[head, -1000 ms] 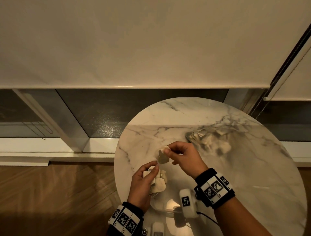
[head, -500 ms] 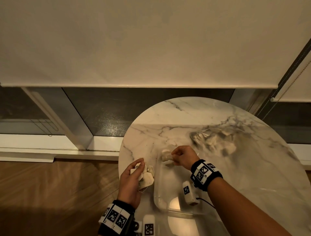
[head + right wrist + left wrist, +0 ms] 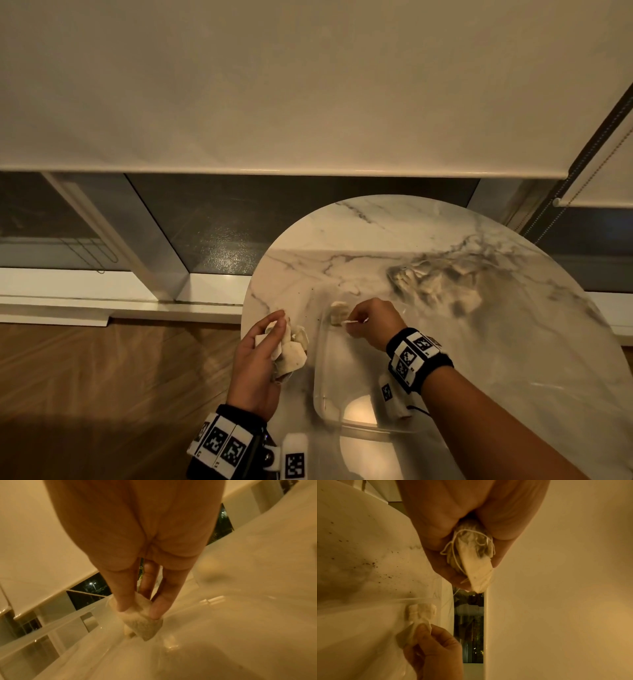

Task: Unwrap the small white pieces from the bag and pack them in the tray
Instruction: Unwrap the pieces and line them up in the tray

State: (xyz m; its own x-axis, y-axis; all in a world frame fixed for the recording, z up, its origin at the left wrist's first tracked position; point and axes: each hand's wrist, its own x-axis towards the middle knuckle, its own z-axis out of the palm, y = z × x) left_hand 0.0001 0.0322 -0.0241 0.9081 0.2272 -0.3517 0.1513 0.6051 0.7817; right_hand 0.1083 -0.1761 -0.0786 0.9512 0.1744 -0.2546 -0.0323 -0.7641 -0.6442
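A clear plastic tray (image 3: 320, 377) lies on the round marble table (image 3: 376, 233). My right hand (image 3: 370, 318) pinches one small white piece (image 3: 339, 313) low inside the tray's far left corner; the right wrist view shows two fingertips (image 3: 155, 612) on that piece (image 3: 142, 623). Just left of the tray, my left hand (image 3: 260, 349) grips a bunch of white pieces (image 3: 289, 353) with loose strings (image 3: 476, 555). The left wrist view also shows the right hand (image 3: 433, 649) at the piece in the tray (image 3: 421, 612). The crumpled clear bag (image 3: 435, 284) lies at the far right.
Dark crumbs (image 3: 373, 563) dot the marble near the tray. The table's left edge is right beside my left hand, with wooden floor (image 3: 102, 394) below. A lowered blind (image 3: 308, 85) and dark window stand behind the table.
My right hand has carried its piece forward and down into the tray's far left corner. My left hand has drawn to the left of the tray with its bunch.
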